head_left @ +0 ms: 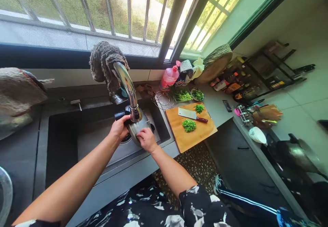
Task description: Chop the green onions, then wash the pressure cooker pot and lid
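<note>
Over the sink (102, 131), a shiny rounded metal dish (139, 127) is under the chrome faucet (130, 90); the faucet hides part of it, so its exact kind is unclear. My left hand (120, 128) grips the dish's left edge, just below the faucet's black handle (120, 115). With fingers closed, my right hand (147, 139) holds its near right rim. A grey-brown rag (105, 61) drapes over the bend of the faucet.
Right of the sink lies a wooden cutting board (191, 141) with a cleaver (188, 113) and chopped greens (189, 125). Behind are a wire rack (164, 100), a pink bottle (170, 76) and bottles (225, 83). Another person's leg (246, 198) shows at lower right.
</note>
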{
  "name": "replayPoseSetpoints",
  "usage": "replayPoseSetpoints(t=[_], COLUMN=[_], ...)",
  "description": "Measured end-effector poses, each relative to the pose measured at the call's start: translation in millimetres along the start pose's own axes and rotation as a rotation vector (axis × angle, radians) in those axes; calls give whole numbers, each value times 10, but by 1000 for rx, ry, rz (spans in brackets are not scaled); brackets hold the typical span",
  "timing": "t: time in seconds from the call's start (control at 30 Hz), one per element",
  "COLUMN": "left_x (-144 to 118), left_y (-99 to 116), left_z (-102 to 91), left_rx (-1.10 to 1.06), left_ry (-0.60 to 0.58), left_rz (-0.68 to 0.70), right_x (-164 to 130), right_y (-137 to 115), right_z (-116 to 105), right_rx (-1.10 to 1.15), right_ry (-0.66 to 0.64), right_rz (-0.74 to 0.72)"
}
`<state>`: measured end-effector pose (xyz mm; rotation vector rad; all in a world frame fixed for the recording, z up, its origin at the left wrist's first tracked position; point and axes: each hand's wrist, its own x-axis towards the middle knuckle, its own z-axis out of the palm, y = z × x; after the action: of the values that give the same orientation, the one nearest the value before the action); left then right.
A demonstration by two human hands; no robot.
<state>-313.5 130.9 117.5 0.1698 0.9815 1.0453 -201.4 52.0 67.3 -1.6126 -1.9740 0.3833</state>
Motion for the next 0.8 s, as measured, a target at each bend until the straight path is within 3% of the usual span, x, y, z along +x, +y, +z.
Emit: replayPoseSetpoints(t=[0.2, 0.3, 0.37, 0.53, 0.67, 0.73, 0.8], left_x=[68, 50, 9, -146, -246, -275, -292], left_y=[-7, 53, 63, -84, -215, -249, -261], left_z=[-7, 5, -2, -71, -143, -167, -182], left_rx=[-42, -65, -76, -98, -94, -88, -67], left_ry=[65, 110, 116, 141, 168, 159, 150], left_rz=[-5, -19, -26, 25, 65, 95, 123], right_x=[203, 60, -43, 194, 471, 507, 482], right_y=[55, 151, 194, 291, 559, 605, 576], right_z=[78, 66, 85, 235, 298, 359, 441], right_rx=[-45, 50, 106, 50, 56, 64, 75], right_ry=[23, -66, -99, -74, -230, -275, -217], right_rz=[54, -70, -68, 303, 628, 651, 526])
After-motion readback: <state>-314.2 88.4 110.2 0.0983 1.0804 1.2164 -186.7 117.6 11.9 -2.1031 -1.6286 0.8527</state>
